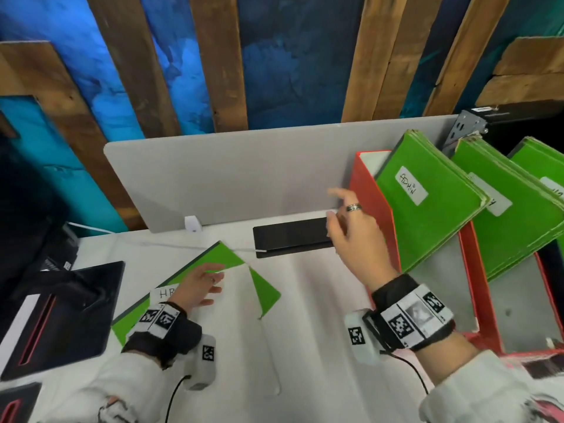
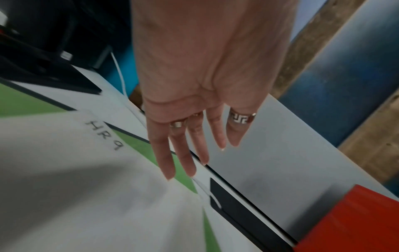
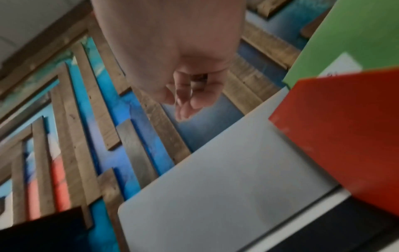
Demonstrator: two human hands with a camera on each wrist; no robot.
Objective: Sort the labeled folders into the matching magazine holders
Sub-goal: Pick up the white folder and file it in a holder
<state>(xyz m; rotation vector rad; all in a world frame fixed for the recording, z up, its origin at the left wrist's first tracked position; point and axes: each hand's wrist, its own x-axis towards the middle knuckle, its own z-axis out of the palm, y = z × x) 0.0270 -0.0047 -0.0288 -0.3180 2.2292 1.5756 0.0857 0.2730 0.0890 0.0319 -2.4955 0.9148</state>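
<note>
A green folder (image 1: pixel 221 254) with a white label reading "HR9" (image 2: pixel 103 134) lies flat on the white table. My left hand (image 1: pixel 210 285) lies over it with straight fingers (image 2: pixel 164 160), gripping nothing. My right hand (image 1: pixel 345 215) hangs in the air with loosely bent fingers (image 3: pixel 187 102), empty, just left of the first red magazine holder (image 1: pixel 372 209). That holder contains several green folders (image 1: pixel 427 215), the front one labeled "ADMIN". A second red holder (image 1: pixel 476 270) to its right also holds green folders (image 1: pixel 515 227).
A grey divider panel (image 1: pixel 244 178) closes the back of the table. A black flat device (image 1: pixel 290 236) with a white cable lies in front of it. A black stand with a red slot (image 1: pixel 61 306) lies at the left edge. More green folders (image 1: pixel 543 166) lean at far right.
</note>
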